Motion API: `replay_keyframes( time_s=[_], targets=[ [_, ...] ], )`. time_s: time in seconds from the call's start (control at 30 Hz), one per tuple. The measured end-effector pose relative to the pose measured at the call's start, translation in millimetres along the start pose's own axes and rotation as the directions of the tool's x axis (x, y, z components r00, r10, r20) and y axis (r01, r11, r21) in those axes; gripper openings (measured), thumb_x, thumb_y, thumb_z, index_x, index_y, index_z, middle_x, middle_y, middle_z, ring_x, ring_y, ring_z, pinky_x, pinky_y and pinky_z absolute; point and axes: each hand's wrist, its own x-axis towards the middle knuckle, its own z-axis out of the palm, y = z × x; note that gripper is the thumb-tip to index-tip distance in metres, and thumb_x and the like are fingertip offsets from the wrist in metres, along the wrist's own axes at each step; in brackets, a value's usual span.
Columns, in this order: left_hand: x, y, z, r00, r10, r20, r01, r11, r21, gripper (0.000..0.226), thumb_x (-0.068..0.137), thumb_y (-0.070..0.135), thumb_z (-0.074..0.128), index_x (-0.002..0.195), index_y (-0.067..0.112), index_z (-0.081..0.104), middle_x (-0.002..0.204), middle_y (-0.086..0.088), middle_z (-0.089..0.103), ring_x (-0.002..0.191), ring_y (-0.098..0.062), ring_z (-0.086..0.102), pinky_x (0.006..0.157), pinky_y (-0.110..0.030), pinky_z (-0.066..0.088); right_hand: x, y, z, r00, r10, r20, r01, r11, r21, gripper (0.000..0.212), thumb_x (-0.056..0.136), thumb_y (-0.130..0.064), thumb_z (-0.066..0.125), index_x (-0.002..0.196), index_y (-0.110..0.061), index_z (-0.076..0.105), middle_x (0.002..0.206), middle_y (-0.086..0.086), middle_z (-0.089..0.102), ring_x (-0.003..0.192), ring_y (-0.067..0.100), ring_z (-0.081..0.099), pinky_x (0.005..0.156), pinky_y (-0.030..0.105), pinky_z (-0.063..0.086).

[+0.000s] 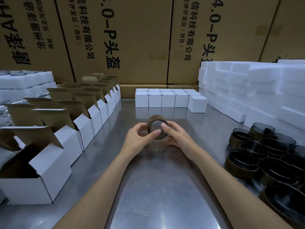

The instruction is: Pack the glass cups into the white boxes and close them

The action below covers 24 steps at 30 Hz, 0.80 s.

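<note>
Both hands, left [139, 138] and right [177, 138], are gripping one smoked-glass cup [156, 128] above mid-counter [156, 187], apparently turning it for inspection | open white boxes [49, 162] are waiting left | closed boxes [168, 99] are lining up behind | loose cups [264, 154] are clustering right.

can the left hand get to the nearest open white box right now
Probably not straight away: the left hand holds the glass cup together with the right hand. The open box lies unobstructed beside it.
</note>
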Motion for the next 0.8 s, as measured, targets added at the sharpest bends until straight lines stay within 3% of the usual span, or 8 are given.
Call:
replay_keyframes(
  time_s=[0.1,0.2,0.33,0.5,0.6,0.67,0.73,0.8],
  targets=[
    [-1,2,0,0.996,-0.093,0.005,0.093,0.989,-0.112,0.053,0.057,0.065,0.070,0.081,0.018,0.068,0.074,0.007,0.071,0.068,-0.007,0.067,0.070,-0.025,0.053,1,0,2,0.999,0.034,0.014,-0.033,0.996,-0.080,0.065,0.061,-0.069,0.065,0.094,-0.014,0.063,0.070,-0.005,0.068,0.065,0.008,0.059,0.071,0.022,0.051],
    [1,3,-2,0.990,-0.139,-0.012,0.137,0.984,-0.114,0.070,0.049,0.082,0.063,0.068,0.015,0.067,0.062,0.004,0.067,0.055,-0.008,0.061,0.064,-0.030,0.053,1,-2,6,0.997,0.075,0.019,-0.070,0.979,-0.191,0.078,0.057,-0.082,0.055,0.093,-0.013,0.063,0.070,0.001,0.072,0.062,0.006,0.059,0.073,0.021,0.051],
    [3,3,-3,0.979,-0.200,-0.024,0.197,0.975,-0.100,0.072,0.050,0.089,0.058,0.060,0.018,0.067,0.059,0.002,0.066,0.052,-0.010,0.060,0.066,-0.033,0.054,0,-3,9,0.995,0.089,0.032,-0.079,0.968,-0.236,0.084,0.056,-0.087,0.051,0.094,-0.014,0.065,0.070,0.007,0.073,0.064,0.007,0.062,0.076,0.022,0.052],
    [2,5,-5,0.973,-0.230,-0.007,0.228,0.968,-0.102,0.066,0.052,0.085,0.059,0.058,0.020,0.067,0.061,-0.002,0.066,0.053,-0.012,0.060,0.067,-0.034,0.054,-1,-2,8,0.995,0.089,0.041,-0.076,0.965,-0.250,0.066,0.070,-0.078,0.053,0.089,-0.016,0.066,0.072,0.007,0.073,0.064,0.007,0.062,0.076,0.022,0.052],
    [-1,5,-7,0.985,-0.170,0.036,0.174,0.971,-0.163,0.055,0.057,0.072,0.069,0.078,0.021,0.071,0.073,0.002,0.068,0.062,-0.009,0.061,0.066,-0.028,0.052,-3,-1,3,0.995,0.074,0.060,-0.061,0.979,-0.196,0.048,0.078,-0.063,0.063,0.092,-0.018,0.069,0.084,0.001,0.074,0.076,0.009,0.065,0.088,0.028,0.054],
    [-3,5,-10,0.988,-0.127,0.091,0.144,0.966,-0.214,0.052,0.059,0.055,0.074,0.101,0.023,0.071,0.095,0.005,0.072,0.085,-0.009,0.067,0.075,-0.026,0.054,-4,-2,0,0.996,0.050,0.072,-0.040,0.990,-0.136,0.034,0.083,-0.044,0.069,0.105,-0.018,0.069,0.101,0.001,0.073,0.094,0.013,0.067,0.098,0.040,0.049],
    [-4,4,-15,0.983,-0.093,0.161,0.127,0.968,-0.216,0.054,0.067,0.036,0.078,0.118,0.023,0.066,0.114,0.004,0.069,0.109,-0.013,0.063,0.090,-0.033,0.052,-5,-3,-2,0.997,0.022,0.072,-0.014,0.994,-0.108,0.039,0.083,-0.026,0.072,0.120,-0.019,0.063,0.113,0.002,0.070,0.109,0.015,0.064,0.101,0.043,0.047],
    [-3,4,-18,0.976,-0.069,0.209,0.118,0.966,-0.232,0.055,0.072,0.017,0.079,0.124,0.023,0.062,0.121,0.003,0.066,0.117,-0.012,0.059,0.096,-0.034,0.050,-6,-5,-3,0.997,-0.001,0.081,0.011,0.994,-0.113,0.048,0.081,-0.014,0.073,0.127,-0.019,0.058,0.117,0.003,0.069,0.114,0.014,0.061,0.102,0.039,0.047]
  ],
)
